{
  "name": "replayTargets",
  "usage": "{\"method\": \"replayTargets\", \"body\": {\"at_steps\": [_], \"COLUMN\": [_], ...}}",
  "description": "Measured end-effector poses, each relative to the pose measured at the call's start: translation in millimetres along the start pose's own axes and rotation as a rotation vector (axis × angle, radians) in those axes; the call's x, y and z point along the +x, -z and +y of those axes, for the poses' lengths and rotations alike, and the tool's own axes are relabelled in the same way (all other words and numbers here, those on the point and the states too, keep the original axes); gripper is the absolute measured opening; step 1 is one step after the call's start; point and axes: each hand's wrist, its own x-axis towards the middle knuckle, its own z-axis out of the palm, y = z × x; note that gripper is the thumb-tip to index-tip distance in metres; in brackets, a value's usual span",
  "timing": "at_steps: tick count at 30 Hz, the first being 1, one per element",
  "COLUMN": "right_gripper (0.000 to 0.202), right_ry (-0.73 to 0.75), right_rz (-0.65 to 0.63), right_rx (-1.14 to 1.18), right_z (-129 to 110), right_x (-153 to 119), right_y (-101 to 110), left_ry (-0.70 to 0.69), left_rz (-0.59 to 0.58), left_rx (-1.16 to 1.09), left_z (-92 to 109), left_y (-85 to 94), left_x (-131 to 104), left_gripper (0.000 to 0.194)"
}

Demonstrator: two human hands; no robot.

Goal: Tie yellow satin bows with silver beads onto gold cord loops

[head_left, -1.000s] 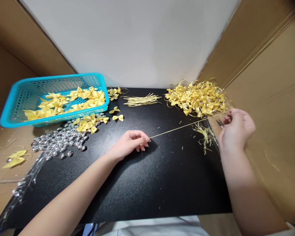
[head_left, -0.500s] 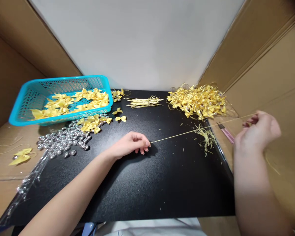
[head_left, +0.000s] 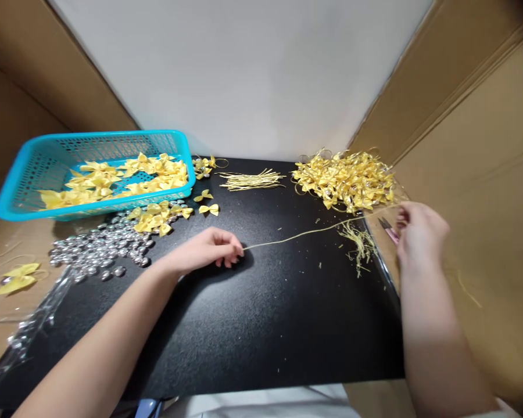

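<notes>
A thin yellow cord point(head_left: 305, 233) runs between my two hands across the black table, sagging slightly. My left hand point(head_left: 215, 248) pinches its near end between thumb and fingertips, low over the tabletop. At the right, my right hand point(head_left: 421, 226) has its fingers closed on the other end, higher up and beside the cardboard wall. Beneath the cord's right part lies a heap of short cord scraps point(head_left: 359, 244). Pink-handled snips point(head_left: 391, 232) lie close to my right hand, partly hidden by it. A bundle of cut yellow cords point(head_left: 251, 180) rests toward the back.
A blue basket point(head_left: 91, 204) of yellow bows stands back left. In front of it are silver beads point(head_left: 98, 249) and loose bows point(head_left: 154, 217). Bows with cord loops are piled point(head_left: 344, 180) back right. Cardboard walls point(head_left: 483, 145) flank the black table point(head_left: 261, 325).
The cord was taut and now hangs slacker. My right hand has moved left; my left hand has also shifted left in the picture, as the whole view slides a little.
</notes>
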Motion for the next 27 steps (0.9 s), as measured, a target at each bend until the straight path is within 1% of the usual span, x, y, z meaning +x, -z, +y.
{"method": "replayTargets", "body": {"at_steps": [2,3,4,6,8,11,12,14,16,18,20,22,23,25,27], "right_gripper": [0.010,0.013,0.014,0.015,0.014,0.012,0.012,0.013,0.015,0.020,0.024,0.024,0.024,0.024,0.026], "right_ry": [-0.013,-0.004,0.014,0.067,0.131,0.224,0.256,0.350,0.459,0.532,0.543,0.547,0.556,0.593,0.630], "right_rz": [-0.102,-0.147,-0.191,-0.278,-0.357,-0.465,-0.497,-0.556,-0.595,-0.594,-0.549,-0.501,-0.506,-0.598,-0.740], "right_rx": [-0.074,-0.109,-0.145,-0.217,-0.284,-0.357,-0.387,-0.514,-0.701,-0.847,-0.876,-0.835,-0.796,-0.711,-0.676], "right_z": [2.4,2.9,3.0,1.9,0.2,-1.3,-1.2,-0.1,1.2,1.6,0.3,-3.0,-5.1,-9.7,-13.6], "right_x": [-5.7,-9.6,-14.4,-25.9,-39.0,-56.3,-60.5,-65.3,-66.0,-64.5,-63.6,-65.9,-68.6,-75.9,-83.5], "right_y": [-3.4,-5.8,-8.5,-14.7,-21.3,-29.5,-31.2,-32.5,-30.8,-27.5,-24.7,-24.0,-24.6,-26.8,-28.8], "left_ry": [-0.037,-0.077,-0.126,-0.188,-0.263,-0.350,-0.364,-0.375,-0.367,-0.355,-0.348,-0.348,-0.349,-0.351,-0.347], "left_rz": [0.051,0.061,0.025,0.005,-0.046,-0.153,-0.171,-0.171,-0.164,-0.159,-0.166,-0.163,-0.162,-0.155,-0.146], "left_rx": [-0.061,-0.154,-0.263,-0.343,-0.408,-0.472,-0.484,-0.513,-0.524,-0.524,-0.516,-0.514,-0.516,-0.530,-0.547], "left_z": [-3.6,-5.1,-6.2,-7.1,-7.3,-9.6,-11.0,-14.4,-17.4,-19.3,-20.1,-20.0,-19.8,-19.2,-18.4], "left_y": [13.9,20.7,27.1,37.7,45.5,53.0,54.8,57.6,59.8,61.5,62.8,63.5,63.7,63.5,62.9], "left_x": [-1.7,-2.8,-4.3,-8.6,-14.0,-20.5,-21.6,-22.0,-20.7,-19.0,-18.1,-18.4,-18.8,-19.8,-20.8], "left_gripper": [0.011,0.012,0.018,0.033,0.039,0.037,0.036,0.034,0.033,0.032,0.032,0.033,0.033,0.034,0.036]}}
